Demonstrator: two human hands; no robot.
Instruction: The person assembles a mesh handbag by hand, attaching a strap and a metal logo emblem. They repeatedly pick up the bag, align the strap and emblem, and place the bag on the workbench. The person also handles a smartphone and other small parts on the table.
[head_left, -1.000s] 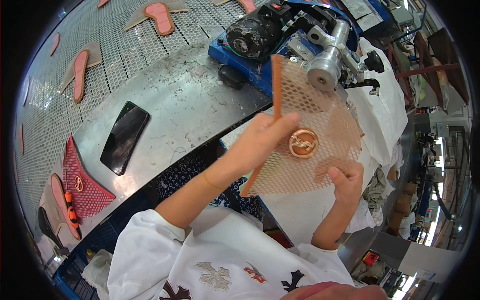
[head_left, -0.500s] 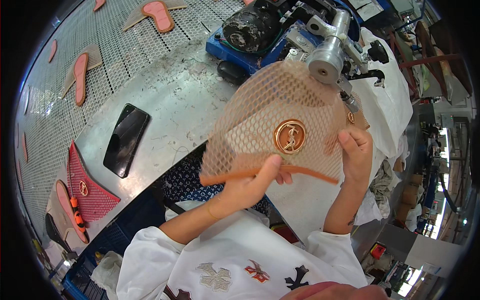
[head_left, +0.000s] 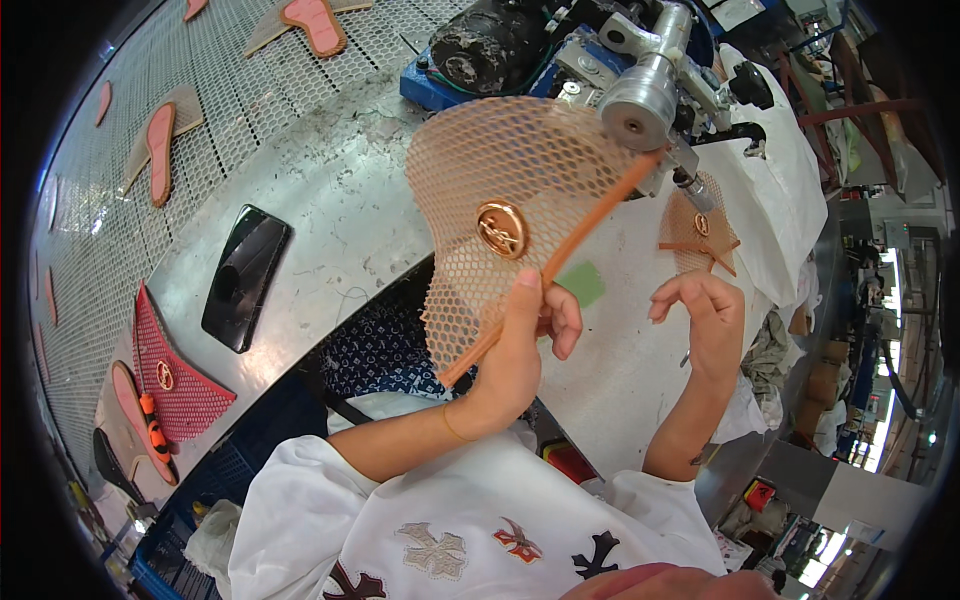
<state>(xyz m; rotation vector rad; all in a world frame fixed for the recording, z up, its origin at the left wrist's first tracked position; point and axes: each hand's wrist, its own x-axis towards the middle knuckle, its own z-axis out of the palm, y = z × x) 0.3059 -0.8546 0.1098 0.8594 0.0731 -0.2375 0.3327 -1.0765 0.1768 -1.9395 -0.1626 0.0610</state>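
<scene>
My left hand (head_left: pixel 525 345) is closed on a tan mesh shoe upper (head_left: pixel 465 165), pinching its orange-brown bound edge between thumb and fingers. The upper stands tilted above the bench, and a round gold emblem (head_left: pixel 502 229) is fixed on its mesh. Its far corner overlaps the metal roller (head_left: pixel 637 115) of a machine in the view; whether they touch I cannot tell. To the right, my right hand (head_left: pixel 708 318) is off the piece, its fingers loosely bent with nothing visible in them. Beyond it lies a second tan mesh upper (head_left: pixel 683 228), partly under a machine part.
A blue-based machine with a dark motor (head_left: pixel 490 55) stands at the back. On the metal bench (head_left: pixel 350 190) lie a black phone (head_left: pixel 246 278), a red mesh upper (head_left: pixel 180 375) and an orange-handled screwdriver (head_left: pixel 153 425). Pink insoles (head_left: pixel 160 150) rest on the perforated surface at far left.
The mesh upper has turned, so its bound edge now slants up to the right, and its emblem has shifted left. My right hand has let go of it and lowered slightly.
</scene>
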